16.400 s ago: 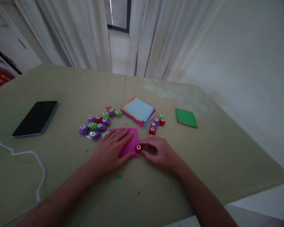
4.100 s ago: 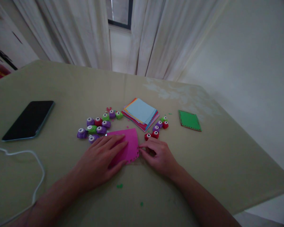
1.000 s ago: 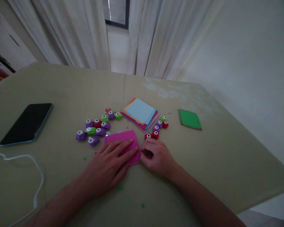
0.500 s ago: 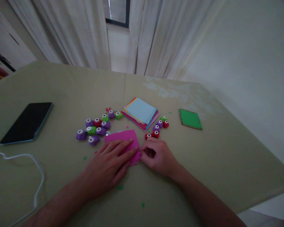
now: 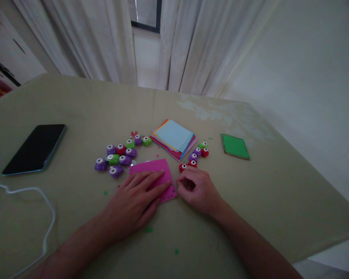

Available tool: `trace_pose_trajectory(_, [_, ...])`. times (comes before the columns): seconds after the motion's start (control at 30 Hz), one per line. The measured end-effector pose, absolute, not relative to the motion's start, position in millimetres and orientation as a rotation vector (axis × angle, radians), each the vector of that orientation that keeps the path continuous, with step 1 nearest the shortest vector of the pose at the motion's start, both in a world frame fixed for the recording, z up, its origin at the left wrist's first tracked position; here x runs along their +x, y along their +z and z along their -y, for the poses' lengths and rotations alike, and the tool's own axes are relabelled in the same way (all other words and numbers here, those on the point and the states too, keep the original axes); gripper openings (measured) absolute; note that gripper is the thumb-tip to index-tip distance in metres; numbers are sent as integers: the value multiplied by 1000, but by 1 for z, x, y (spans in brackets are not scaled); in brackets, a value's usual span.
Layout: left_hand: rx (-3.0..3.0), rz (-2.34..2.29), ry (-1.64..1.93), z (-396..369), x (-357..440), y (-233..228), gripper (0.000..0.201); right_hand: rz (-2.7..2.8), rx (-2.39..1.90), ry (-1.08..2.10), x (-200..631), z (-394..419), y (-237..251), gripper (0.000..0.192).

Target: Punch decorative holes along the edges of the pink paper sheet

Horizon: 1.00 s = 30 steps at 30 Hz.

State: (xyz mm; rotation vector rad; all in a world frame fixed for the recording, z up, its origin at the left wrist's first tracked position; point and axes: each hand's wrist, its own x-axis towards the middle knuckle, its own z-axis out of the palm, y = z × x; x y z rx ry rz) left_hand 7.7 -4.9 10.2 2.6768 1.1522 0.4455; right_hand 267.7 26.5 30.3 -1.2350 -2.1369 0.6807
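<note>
A pink square sheet (image 5: 152,166) with small holes along its edges lies on the table. My left hand (image 5: 136,193) rests flat across it, fingers stretched out, pressing it down. Just off the sheet's right edge is my right hand (image 5: 196,190), its thumb and forefinger pinched together. Whatever sits between those fingertips is too small to make out. Right beyond this hand stand red, purple and green craft punches (image 5: 192,163). More small punches (image 5: 116,171), mostly purple, are grouped left of the sheet.
Behind the sheet lies a stack of coloured paper squares (image 5: 174,135). A green square with a dotted edge (image 5: 235,146) is at the right. On the left are a dark tablet (image 5: 35,149) and a white cable (image 5: 50,209). Green paper bits (image 5: 149,229) dot the table.
My right hand has drawn slightly to the right, away from the sheet's edge, uncovering more holes there. My left hand stays on the sheet.
</note>
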Motion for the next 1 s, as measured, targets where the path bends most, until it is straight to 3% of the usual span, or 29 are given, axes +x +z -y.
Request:
trace_pose_trajectory(0.4, [2769, -1073, 360, 11, 11, 13, 68, 2005, -1272, 606, 305, -45, 51, 13])
trace_pose_trajectory(0.6, [2705, -1061, 313, 16, 16, 22, 73, 2027, -1219, 658, 323, -56, 49, 23])
trace_pose_trajectory(0.77, [2677, -1033, 333, 20, 19, 27, 68, 2073, -1110, 849, 320, -52, 46, 39])
trace_pose_trajectory(0.87, [2671, -1028, 359, 21, 21, 26, 64, 2129, -1080, 804, 315, -50, 44, 48])
trace_pose_trajectory(1.0, [2690, -970, 386, 19, 21, 20, 62, 2116, -1082, 636, 305, -47, 36, 37])
